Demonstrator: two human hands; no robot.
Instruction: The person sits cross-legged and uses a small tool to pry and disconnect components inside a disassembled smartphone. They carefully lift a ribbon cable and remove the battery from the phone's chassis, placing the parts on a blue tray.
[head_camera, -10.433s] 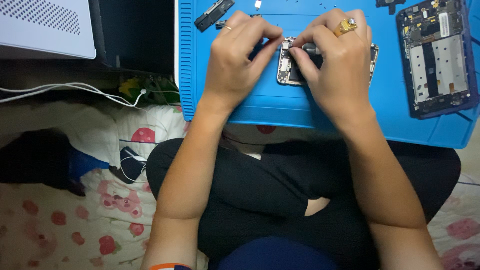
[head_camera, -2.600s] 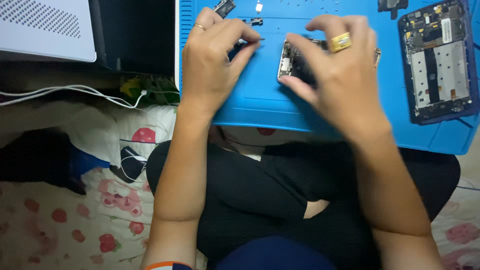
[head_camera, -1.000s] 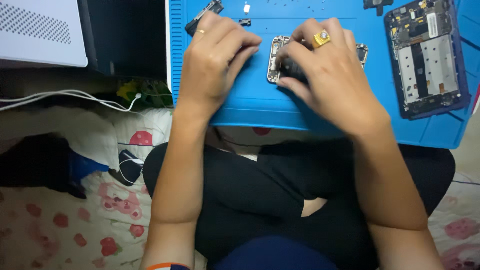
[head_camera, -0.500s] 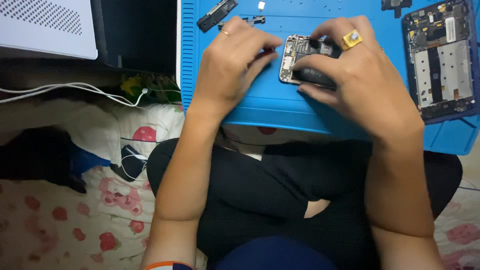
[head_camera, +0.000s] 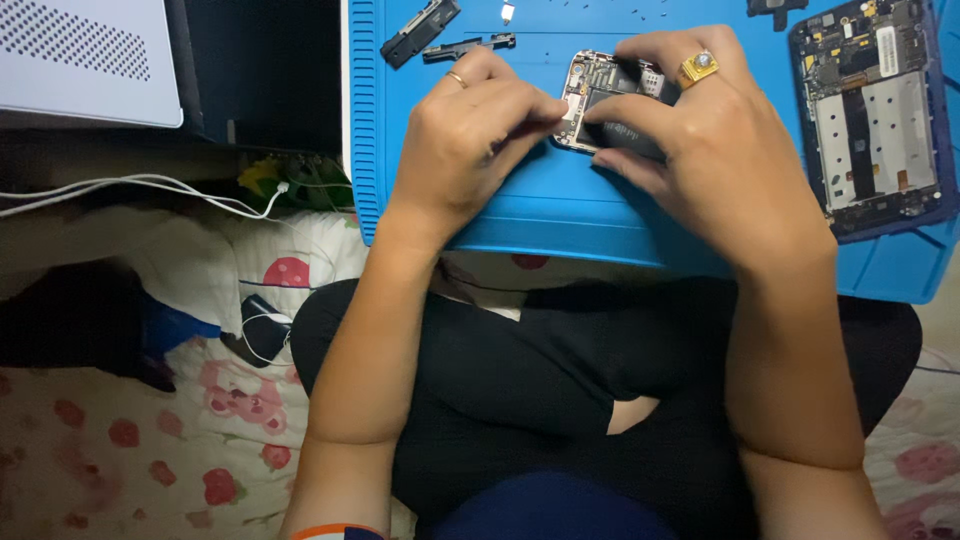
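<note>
Gripping the small phone board (head_camera: 600, 95) near the blue mat's (head_camera: 520, 215) far edge, both hands (head_camera: 470, 140) (head_camera: 715, 150) are closed on it; delicate prying is judged next.

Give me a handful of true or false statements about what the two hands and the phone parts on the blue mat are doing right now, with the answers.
1. Both hands rest on the small circuit board near the middle of the blue mat. True.
2. The gold ring with a stone is on the left hand. False: it is on the right hand; the left wears a thin band.
3. The opened phone frame lies at the right of the mat, untouched. True.
4. The white perforated box sits on the mat. False: it is off the mat, at the upper left.
5. Two black parts lie near the mat's top edge. True.
</note>
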